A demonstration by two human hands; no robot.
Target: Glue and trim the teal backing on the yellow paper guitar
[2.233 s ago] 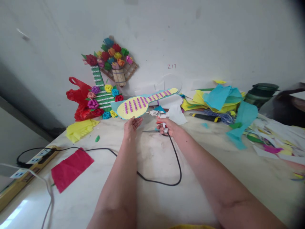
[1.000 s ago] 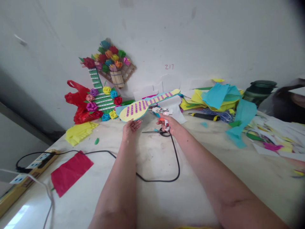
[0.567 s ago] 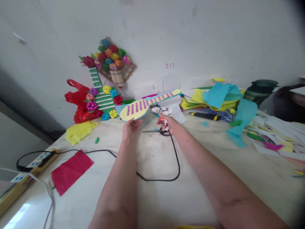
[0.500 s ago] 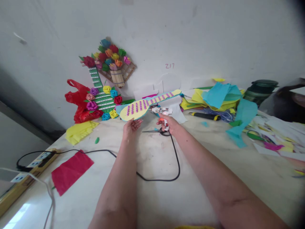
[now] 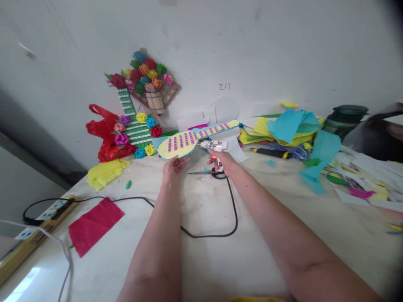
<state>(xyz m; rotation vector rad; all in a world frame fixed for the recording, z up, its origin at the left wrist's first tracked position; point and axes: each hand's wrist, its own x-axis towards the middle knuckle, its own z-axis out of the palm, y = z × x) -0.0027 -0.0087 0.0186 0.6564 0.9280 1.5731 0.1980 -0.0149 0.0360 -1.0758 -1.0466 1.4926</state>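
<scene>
My left hand (image 5: 173, 167) grips the round end of a yellow guitar-shaped paper cutout (image 5: 195, 136) with purple strips and a blue backing, and keeps it lifted off the table. My right hand (image 5: 222, 161) is wrapped round a white hot glue gun (image 5: 214, 147). The gun's nozzle points left at the underside of the cutout's neck. The gun's black cord (image 5: 220, 226) loops back over the table. Scissors (image 5: 204, 172) lie on the table just below both hands.
Paper flower crafts (image 5: 138, 105) and a red plastic bag (image 5: 102, 134) lean on the wall at left. Yellow and blue paper scraps (image 5: 292, 130) pile at right beside a utility knife (image 5: 270, 152). A red sheet (image 5: 94, 224) and a power strip (image 5: 44, 216) sit near left.
The cutout has shifted slightly right and its neck has levelled out. The glue gun has risen from the table up to the cutout's underside.
</scene>
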